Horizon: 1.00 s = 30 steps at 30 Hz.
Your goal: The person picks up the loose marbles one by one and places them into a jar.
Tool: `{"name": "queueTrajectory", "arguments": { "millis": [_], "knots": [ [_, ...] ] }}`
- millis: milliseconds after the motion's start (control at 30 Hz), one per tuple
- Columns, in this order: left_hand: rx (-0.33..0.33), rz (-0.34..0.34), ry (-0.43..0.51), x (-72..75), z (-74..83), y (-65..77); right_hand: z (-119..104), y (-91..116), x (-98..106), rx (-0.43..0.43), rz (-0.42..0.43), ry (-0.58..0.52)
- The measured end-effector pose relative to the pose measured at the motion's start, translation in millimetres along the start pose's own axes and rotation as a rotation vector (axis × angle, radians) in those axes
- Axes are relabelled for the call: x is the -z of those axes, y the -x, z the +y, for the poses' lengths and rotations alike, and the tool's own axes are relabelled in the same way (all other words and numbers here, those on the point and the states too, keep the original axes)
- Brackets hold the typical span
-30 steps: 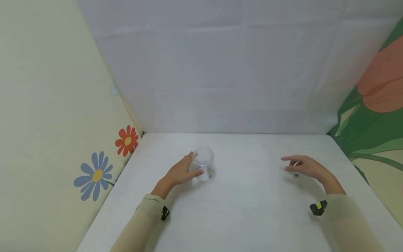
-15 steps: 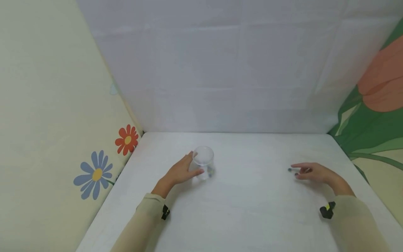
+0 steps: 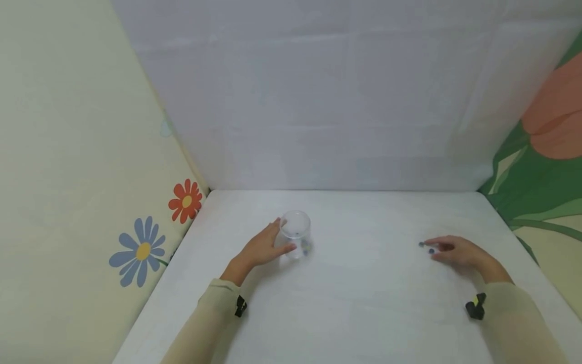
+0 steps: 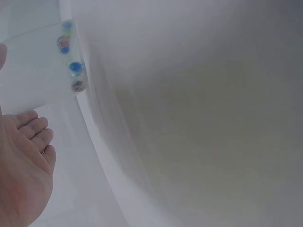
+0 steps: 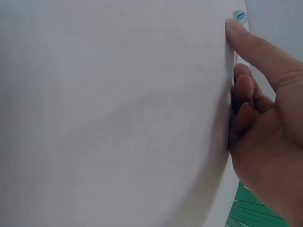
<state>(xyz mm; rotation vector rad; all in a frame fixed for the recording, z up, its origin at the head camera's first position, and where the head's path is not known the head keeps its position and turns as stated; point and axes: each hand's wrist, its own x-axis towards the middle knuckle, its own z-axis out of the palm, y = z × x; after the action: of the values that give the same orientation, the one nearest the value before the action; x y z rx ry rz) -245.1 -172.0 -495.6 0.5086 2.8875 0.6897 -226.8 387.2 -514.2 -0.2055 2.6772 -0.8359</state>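
Observation:
My left hand (image 3: 258, 248) holds a clear plastic cup (image 3: 297, 230) upright on the table, thumb on the near side and fingers around the left. Several coloured glass marbles (image 4: 75, 67) lie at the bottom of the cup in the left wrist view. Over on the right, two small dark marbles sit on the table: one marble (image 3: 421, 244) by the index fingertip of my right hand (image 3: 459, 252), the other marble (image 3: 431, 251) close to its thumb tip. In the right wrist view a clear marble with blue streaks (image 5: 240, 17) shows just past the thumb; the remaining fingers are curled inward.
A white cloth covers the table (image 3: 359, 293), and a white sheet (image 3: 318, 101) hangs behind its back edge. Flower-patterned walls flank it, with a blue flower (image 3: 143, 251) on the left and green leaves (image 3: 545, 177) on the right.
My right hand has moved right and slightly nearer, lowering to the table, so both marbles now show by its fingertips. The left hand and cup have stayed in place.

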Motion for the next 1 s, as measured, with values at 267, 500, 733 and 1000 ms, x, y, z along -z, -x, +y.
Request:
{"name": "queueTrajectory", "arguments": {
  "millis": [267, 500, 733, 1000],
  "knots": [
    [-0.01, -0.001, 0.013, 0.1, 1.8, -0.8, 2, -2, 0, -0.049, 0.027, -0.02],
    [-0.01, 0.001, 0.008, 1.0, 3.2, -1.5, 2, -1, -2, -0.052, 0.036, -0.032],
    [-0.011, -0.003, 0.003, 1.9, 2.9, -1.0, -2, -2, -1, -0.11, 0.043, -0.052],
    [-0.014, -0.005, 0.012, 1.9, 2.2, -0.6, -12, -1, 7, -0.08, 0.046, -0.058]
  ]
}}
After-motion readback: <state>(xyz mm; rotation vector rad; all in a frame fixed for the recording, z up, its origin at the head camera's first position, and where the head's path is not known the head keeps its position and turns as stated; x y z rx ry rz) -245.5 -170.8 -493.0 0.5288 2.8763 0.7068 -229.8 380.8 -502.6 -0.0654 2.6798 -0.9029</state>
